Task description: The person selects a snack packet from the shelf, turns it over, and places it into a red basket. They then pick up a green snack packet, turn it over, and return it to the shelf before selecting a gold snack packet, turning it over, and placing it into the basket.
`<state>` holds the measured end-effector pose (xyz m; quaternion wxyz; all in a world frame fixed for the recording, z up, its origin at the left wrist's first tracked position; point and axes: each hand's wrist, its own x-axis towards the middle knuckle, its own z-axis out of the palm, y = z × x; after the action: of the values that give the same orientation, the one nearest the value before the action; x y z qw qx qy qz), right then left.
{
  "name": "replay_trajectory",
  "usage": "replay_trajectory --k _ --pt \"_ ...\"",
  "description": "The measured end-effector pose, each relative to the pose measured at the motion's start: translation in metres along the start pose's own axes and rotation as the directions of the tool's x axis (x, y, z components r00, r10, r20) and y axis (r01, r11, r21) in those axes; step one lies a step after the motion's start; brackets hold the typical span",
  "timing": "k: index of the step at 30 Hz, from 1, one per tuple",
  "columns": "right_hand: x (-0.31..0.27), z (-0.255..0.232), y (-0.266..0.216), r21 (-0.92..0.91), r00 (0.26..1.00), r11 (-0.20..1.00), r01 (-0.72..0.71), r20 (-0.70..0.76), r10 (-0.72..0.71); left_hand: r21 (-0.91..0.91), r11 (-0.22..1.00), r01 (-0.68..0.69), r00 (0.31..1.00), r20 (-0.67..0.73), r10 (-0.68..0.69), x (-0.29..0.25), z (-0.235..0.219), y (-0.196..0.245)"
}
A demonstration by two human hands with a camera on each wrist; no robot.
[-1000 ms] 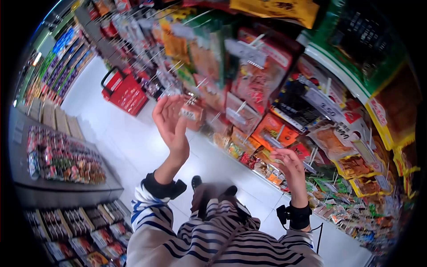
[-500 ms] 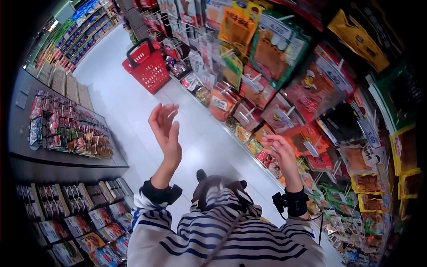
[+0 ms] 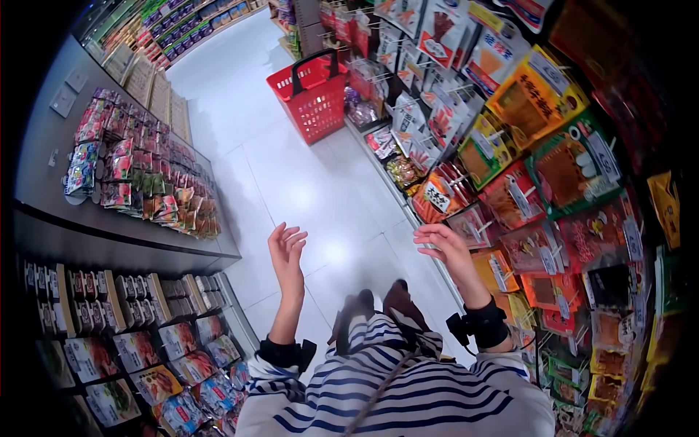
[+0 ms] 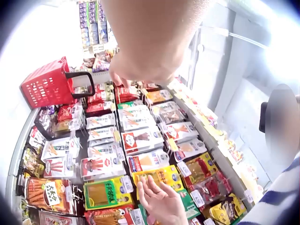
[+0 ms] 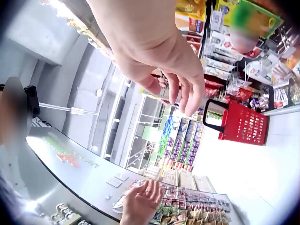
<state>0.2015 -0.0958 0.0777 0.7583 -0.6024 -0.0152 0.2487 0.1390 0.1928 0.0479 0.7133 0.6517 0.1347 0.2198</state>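
Note:
In the head view my left hand is held up over the aisle floor, fingers loosely bent and holding nothing. My right hand, also empty, reaches inward with relaxed fingers, beside the hanging snack packets. Nearest to it in that view are an orange-labelled packet and an orange packet on hooks. A red shopping basket with a black handle stands on the floor ahead. The right wrist view shows the right hand from close by, its fingers hanging down with nothing between them.
A wall of hooked packets with price tags runs along the right, including a yellow packet and a green one. On the left, small bags hang on a grey panel above boxed goods. White tiled floor lies between.
The view has swung right along the aisle, so basket and packets sit differently in it. The right hand has gone from in front of the packets to over the aisle's edge. Both hands stay empty.

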Motion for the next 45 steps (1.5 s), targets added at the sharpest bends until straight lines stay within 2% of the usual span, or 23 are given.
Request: replay_trajectory --k 5,8,15,19,22,24,30,35,41,45 --pt "0.072 0.036 0.002 -0.025 0.991 0.998 -0.064 0.120 0.066 0.024 0.996 0.088 0.990 -0.111 -0.085 0.020 -0.033 -0.010" --pt "0.120 0.049 0.001 -0.020 0.982 0.997 -0.072 0.172 0.074 0.013 0.994 0.107 0.981 -0.161 -0.104 0.051 -0.042 -0.014" --pt "0.250 0.060 -0.023 -0.024 0.971 0.997 -0.067 0.227 0.071 -0.023 0.998 0.055 0.986 -0.155 -0.058 0.179 -0.016 -0.017" --pt "0.325 0.060 -0.037 -0.056 0.970 0.996 -0.068 0.231 0.079 -0.044 0.995 0.088 0.990 -0.109 -0.092 0.253 0.003 -0.026" --pt "0.366 0.071 -0.048 -0.068 0.966 0.991 -0.112 0.227 0.125 -0.061 0.994 0.089 0.992 -0.081 -0.093 0.291 0.007 -0.025" --pt "0.396 0.081 -0.057 -0.075 0.961 0.988 -0.132 0.233 0.146 -0.063 0.993 0.104 0.988 -0.111 -0.110 0.315 -0.001 -0.028" --pt "0.477 0.129 -0.063 -0.109 0.945 0.980 -0.169 0.266 0.192 -0.060 0.991 0.119 0.968 -0.216 -0.129 0.385 -0.054 -0.046" --pt "0.556 0.190 -0.060 -0.109 0.948 0.981 -0.159 0.261 0.183 -0.036 0.995 0.094 0.960 -0.261 -0.100 0.467 -0.114 -0.053" --pt "0.646 0.274 -0.059 -0.074 0.957 0.980 -0.185 0.211 0.197 -0.013 0.988 0.153 0.978 -0.142 -0.153 0.581 -0.186 -0.053" --pt "0.691 0.309 -0.069 -0.066 0.967 0.981 -0.183 0.168 0.192 0.026 0.985 0.173 0.980 -0.101 -0.170 0.646 -0.221 -0.053"
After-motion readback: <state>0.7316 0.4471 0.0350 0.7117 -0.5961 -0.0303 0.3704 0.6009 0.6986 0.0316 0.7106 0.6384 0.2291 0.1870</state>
